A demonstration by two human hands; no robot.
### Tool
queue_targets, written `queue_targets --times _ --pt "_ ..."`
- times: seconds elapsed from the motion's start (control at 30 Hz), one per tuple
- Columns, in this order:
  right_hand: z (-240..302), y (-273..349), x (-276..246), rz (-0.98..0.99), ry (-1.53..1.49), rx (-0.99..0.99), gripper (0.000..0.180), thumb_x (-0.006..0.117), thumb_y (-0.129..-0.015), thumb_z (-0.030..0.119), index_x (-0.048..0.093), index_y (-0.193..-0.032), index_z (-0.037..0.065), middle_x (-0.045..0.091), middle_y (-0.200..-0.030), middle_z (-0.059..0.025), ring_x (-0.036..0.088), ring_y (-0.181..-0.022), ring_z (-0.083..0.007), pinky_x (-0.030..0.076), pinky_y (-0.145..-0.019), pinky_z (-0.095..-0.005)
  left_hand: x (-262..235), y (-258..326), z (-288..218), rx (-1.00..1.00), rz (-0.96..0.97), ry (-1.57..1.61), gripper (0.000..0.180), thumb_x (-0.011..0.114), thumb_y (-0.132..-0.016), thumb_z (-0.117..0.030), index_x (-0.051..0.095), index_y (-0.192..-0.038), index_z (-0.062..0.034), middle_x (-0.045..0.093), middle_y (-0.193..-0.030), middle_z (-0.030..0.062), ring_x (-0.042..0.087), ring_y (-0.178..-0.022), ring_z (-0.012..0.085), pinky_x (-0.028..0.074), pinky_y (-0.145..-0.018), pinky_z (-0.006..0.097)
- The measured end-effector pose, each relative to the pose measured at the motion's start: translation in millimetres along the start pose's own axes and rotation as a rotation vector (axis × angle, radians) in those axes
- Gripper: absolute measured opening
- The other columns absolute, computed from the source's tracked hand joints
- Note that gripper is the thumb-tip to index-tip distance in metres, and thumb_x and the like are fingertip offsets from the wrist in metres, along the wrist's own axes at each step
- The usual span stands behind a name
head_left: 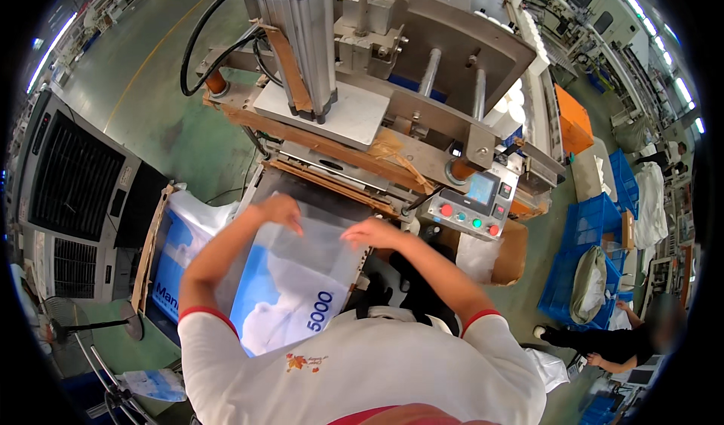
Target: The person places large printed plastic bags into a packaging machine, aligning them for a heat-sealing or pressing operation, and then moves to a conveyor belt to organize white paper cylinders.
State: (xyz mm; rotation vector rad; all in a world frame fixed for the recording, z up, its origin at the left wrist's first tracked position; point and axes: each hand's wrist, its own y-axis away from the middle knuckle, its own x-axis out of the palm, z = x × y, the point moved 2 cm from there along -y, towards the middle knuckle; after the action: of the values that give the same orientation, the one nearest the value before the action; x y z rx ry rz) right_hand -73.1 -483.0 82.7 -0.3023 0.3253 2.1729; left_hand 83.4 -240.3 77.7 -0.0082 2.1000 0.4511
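A printed plastic bag (290,293), blue and white with a clear upper part, lies flat on the machine's work surface in front of me. Above its clear end hovers my left hand (280,212), slightly blurred, its fingers bent downward and apart with nothing visible in them. My right hand (371,234) is over the bag's right upper edge, fingers stretched toward the left. Whether its fingertips touch the film is hard to see. Just beyond both hands runs the long bar (332,187) of the press machine.
The press cylinder (302,48) rises above the bar. At its right sits a control panel (475,202) with buttons and a screen. More printed bags (177,248) lie in a box at left, near an air cooler (75,168). Blue crates (581,274) and another person (633,338) are at right.
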Motion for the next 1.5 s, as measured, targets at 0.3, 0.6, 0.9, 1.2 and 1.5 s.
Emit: queue_targets --times 0.3,0.6,0.9,1.2,1.5 --pt "-51.3 41.9 -46.0 -0.350 -0.164 0.180 0.025 0.061 -0.088 0.021 0.065 -0.071 0.003 0.056 -0.071 0.0014 0.052 -0.070 -0.0079 0.041 -0.066 -0.0227 -99.3 17.8 104.7 -0.285 -0.004 0.066 0.058 0.065 -0.070 -0.059 0.058 -0.055 -0.0039 0.056 -0.055 0.0113 0.054 -0.055 0.0280 0.043 -0.059 0.035" --pt "-182.9 14.9 -51.3 -1.375 0.060 0.147 0.019 0.054 -0.092 0.018 0.062 -0.085 0.001 0.060 -0.081 0.0003 0.054 -0.084 -0.0083 0.042 -0.075 -0.0214 -70.5 -29.3 223.7 -0.193 -0.511 0.176 0.030 0.062 -0.079 -0.033 0.062 -0.082 -0.0030 0.064 -0.082 0.0114 0.059 -0.079 0.0268 0.045 -0.078 0.037" --pt "-178.4 -39.8 -113.0 -1.682 -0.090 0.038 0.013 0.054 -0.092 0.014 0.059 -0.097 0.003 0.060 -0.088 -0.0023 0.055 -0.088 -0.0120 0.043 -0.078 -0.0243 -94.9 -98.6 267.6 -0.302 -0.744 0.012 0.030 0.060 -0.081 -0.030 0.060 -0.093 -0.0026 0.061 -0.095 0.0153 0.056 -0.091 0.0299 0.041 -0.086 0.041" --pt "-171.5 -42.8 -125.4 -1.776 -0.208 -0.081 0.018 0.054 -0.091 0.011 0.055 -0.108 0.004 0.059 -0.096 -0.0048 0.055 -0.092 -0.0157 0.044 -0.082 -0.0271 -85.8 -119.9 258.1 -0.399 -0.782 0.034 0.032 0.059 -0.081 -0.029 0.058 -0.099 -0.0026 0.057 -0.102 0.0172 0.052 -0.098 0.0315 0.038 -0.090 0.043" --pt "-229.6 -62.2 -93.0 -1.559 -0.624 -0.081 0.028 0.053 -0.091 0.008 0.052 -0.119 0.006 0.058 -0.103 -0.0073 0.056 -0.096 -0.0194 0.045 -0.086 -0.0300 -45.3 -110.1 198.3 -0.419 -0.847 0.012 0.035 0.058 -0.082 -0.029 0.056 -0.105 -0.0026 0.054 -0.109 0.0191 0.048 -0.104 0.0330 0.034 -0.094 0.045"
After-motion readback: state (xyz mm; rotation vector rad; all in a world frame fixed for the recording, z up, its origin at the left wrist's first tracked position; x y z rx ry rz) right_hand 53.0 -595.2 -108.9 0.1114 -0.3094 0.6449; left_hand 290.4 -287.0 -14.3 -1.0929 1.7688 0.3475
